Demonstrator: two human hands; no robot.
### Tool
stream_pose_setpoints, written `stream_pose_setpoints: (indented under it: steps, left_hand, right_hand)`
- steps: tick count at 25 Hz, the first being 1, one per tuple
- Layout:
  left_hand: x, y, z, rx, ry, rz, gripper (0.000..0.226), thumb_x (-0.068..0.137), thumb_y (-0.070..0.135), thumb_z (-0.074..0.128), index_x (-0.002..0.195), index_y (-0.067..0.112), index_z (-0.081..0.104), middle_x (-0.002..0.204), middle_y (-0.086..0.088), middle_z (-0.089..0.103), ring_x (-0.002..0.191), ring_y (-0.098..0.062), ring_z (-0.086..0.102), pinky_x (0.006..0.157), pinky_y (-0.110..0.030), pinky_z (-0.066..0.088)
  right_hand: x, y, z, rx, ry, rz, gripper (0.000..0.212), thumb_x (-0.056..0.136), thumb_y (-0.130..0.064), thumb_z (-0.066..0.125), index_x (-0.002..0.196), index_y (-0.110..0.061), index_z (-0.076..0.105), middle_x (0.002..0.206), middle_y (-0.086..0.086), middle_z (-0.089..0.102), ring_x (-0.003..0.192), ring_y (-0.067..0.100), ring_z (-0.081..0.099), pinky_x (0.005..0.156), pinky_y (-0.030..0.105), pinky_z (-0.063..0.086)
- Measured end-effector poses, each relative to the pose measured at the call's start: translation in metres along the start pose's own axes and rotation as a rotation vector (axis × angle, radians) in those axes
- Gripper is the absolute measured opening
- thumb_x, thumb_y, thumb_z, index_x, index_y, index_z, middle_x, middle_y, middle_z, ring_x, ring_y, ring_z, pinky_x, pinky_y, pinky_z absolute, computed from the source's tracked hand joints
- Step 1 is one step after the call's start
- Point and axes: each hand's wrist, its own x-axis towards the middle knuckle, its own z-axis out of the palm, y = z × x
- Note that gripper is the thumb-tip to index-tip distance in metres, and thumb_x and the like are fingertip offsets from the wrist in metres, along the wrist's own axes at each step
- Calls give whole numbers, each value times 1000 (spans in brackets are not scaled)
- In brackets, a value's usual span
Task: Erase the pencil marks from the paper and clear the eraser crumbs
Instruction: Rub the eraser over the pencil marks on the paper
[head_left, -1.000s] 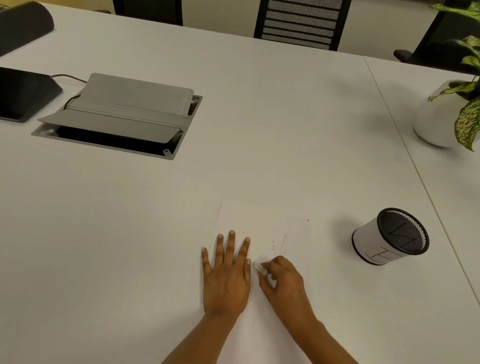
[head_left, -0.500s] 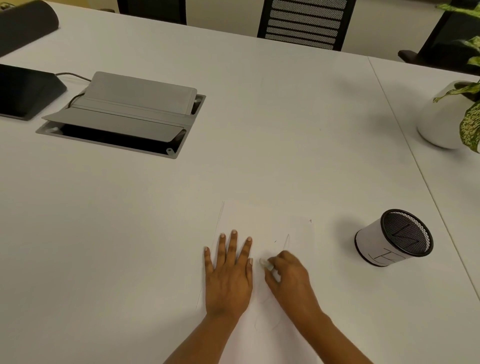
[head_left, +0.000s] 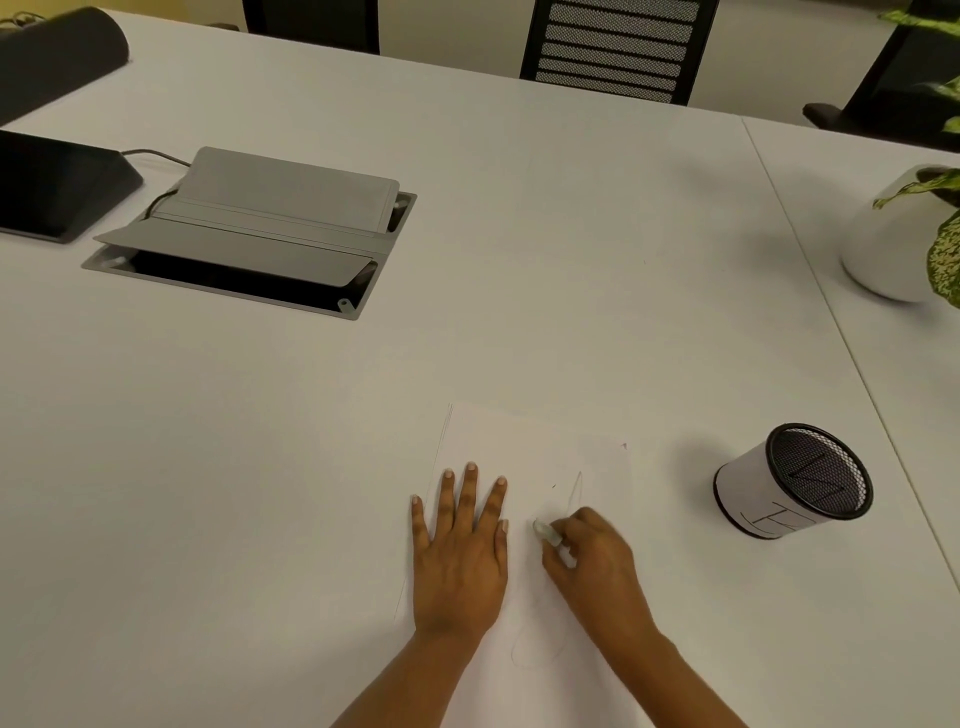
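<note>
A white sheet of paper (head_left: 524, 447) lies on the white table near its front edge. Faint pencil lines (head_left: 575, 488) curve across it above and below my right hand. My left hand (head_left: 460, 551) rests flat on the sheet's left part, fingers spread. My right hand (head_left: 597, 566) pinches a small white eraser (head_left: 544, 531), whose tip touches the paper just right of my left hand. A few dark specks (head_left: 554, 486) lie on the sheet beyond the eraser.
A mesh pen cup (head_left: 792, 480) wrapped in white paper stands right of the sheet. A white plant pot (head_left: 883, 249) sits far right. An open grey cable box (head_left: 249, 244) and black devices (head_left: 57, 187) occupy the far left. Chairs (head_left: 618, 47) stand behind the table.
My right hand has slid the eraser a short way to the right across the paper, away from my left hand. The left hand has stayed flat on the sheet.
</note>
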Motion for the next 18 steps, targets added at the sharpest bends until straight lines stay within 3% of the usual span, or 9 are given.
stream_pose_setpoints:
  steps: [3, 6, 11, 18]
  left_hand:
    - [0, -1, 1, 5, 7, 7, 50, 95, 40, 20, 139, 24, 35, 146, -7, 37, 136, -27, 25, 108, -51, 13]
    - [0, 0, -1, 0, -3, 6, 49, 96, 39, 16, 138, 25, 37, 146, -6, 38, 136, -28, 32, 107, -52, 18]
    - [0, -1, 0, -9, 9, 1, 49, 96, 39, 17, 139, 26, 35, 146, -6, 36, 137, -26, 23, 107, -53, 17]
    - [0, -1, 1, -3, 24, 8, 49, 93, 39, 24, 138, 25, 36, 145, -6, 38, 136, -26, 26, 108, -51, 15]
  right_hand:
    - [-9, 1, 3, 4, -31, -55, 9, 75, -11, 73, 70, -4, 69, 62, -5, 48, 54, 9, 45, 51, 0, 32]
    - [5, 9, -5, 6, 5, -22, 16, 79, -12, 69, 65, -4, 66, 62, -1, 49, 52, 8, 44, 53, 3, 37]
    - [32, 15, -14, -37, 95, 133, 16, 78, -5, 66, 63, 0, 63, 63, 3, 49, 50, 5, 39, 49, 7, 26]
    - [9, 0, -2, -2, 1, -28, 15, 80, -11, 68, 67, -2, 66, 63, -2, 48, 54, 10, 46, 55, 6, 30]
